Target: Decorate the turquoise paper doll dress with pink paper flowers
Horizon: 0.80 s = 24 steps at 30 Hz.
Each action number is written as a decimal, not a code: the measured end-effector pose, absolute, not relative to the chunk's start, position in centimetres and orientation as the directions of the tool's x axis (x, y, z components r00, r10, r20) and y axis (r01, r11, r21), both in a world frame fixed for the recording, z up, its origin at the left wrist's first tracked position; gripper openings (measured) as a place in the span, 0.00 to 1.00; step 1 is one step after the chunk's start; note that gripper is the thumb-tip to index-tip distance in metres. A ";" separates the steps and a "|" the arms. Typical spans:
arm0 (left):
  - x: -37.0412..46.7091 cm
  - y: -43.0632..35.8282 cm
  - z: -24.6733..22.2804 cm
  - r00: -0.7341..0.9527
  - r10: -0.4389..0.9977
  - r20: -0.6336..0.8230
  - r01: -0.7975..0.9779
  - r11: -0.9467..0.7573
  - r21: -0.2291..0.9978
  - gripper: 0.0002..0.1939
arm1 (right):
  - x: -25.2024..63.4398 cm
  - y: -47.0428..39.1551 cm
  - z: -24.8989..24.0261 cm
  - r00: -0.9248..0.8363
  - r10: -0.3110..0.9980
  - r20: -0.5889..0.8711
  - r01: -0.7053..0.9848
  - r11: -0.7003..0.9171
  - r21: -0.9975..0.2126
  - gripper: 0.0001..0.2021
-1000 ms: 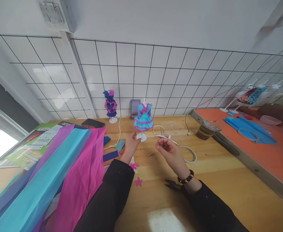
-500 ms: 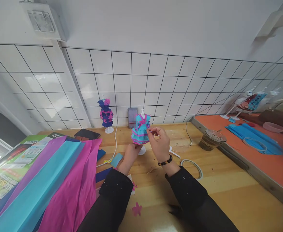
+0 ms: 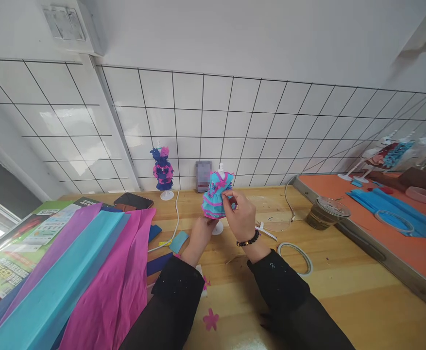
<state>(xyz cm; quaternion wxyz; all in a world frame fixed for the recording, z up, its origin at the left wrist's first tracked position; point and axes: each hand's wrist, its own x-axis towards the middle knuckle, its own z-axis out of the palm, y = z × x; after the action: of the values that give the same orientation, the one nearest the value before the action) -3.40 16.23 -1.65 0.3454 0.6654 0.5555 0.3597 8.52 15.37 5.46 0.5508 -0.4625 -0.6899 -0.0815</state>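
A small turquoise and pink ruffled dress (image 3: 214,199) is on a little white mannequin, whose round base (image 3: 217,228) shows below. My left hand (image 3: 200,234) is under the skirt's lower edge; its fingers are largely hidden there and appear closed around something I cannot make out. At the dress's right side, my right hand (image 3: 240,214) has thumb and forefinger pinched against the waist area. Whatever is between those fingertips is too small to name.
Turquoise, pink and purple sheets (image 3: 118,262) cover the left. A dressed blue and pink mannequin (image 3: 163,170), a phone (image 3: 133,201) and a grey device (image 3: 203,176) stand or lie behind. Right are a tape roll (image 3: 296,258), a brown cup (image 3: 324,214) and an orange surface (image 3: 398,238).
The view has shifted slightly, so most things appear a little further right. The dress has turned or tilted a little, and my right fingers remain pinched at its side.
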 end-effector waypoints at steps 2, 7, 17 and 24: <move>-3.4 16.2 -1.7 0.113 0.987 0.110 0.495 -0.152 0.856 0.17 | 8.5 15.4 5.4 0.034 0.546 0.837 0.736 0.553 -0.390 0.03; -3.4 16.2 -1.5 0.117 0.985 0.126 0.514 -0.169 0.841 0.18 | 8.6 15.6 5.3 0.025 0.546 0.838 0.756 0.538 -0.373 0.04; -3.4 16.2 -1.8 0.116 0.983 0.142 0.532 -0.182 0.827 0.19 | 9.0 15.6 5.3 -0.133 0.450 0.883 0.850 0.510 -0.132 0.06; -3.4 16.3 -1.9 0.119 0.981 0.155 0.522 -0.195 0.830 0.19 | 9.6 15.5 4.8 -0.273 0.397 0.876 0.844 0.535 0.021 0.10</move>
<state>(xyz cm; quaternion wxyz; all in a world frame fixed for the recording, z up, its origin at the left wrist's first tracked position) -3.39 16.32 -1.91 0.3117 0.6798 0.5528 0.3677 9.57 15.49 4.75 0.4416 -0.4103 -0.7567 -0.2530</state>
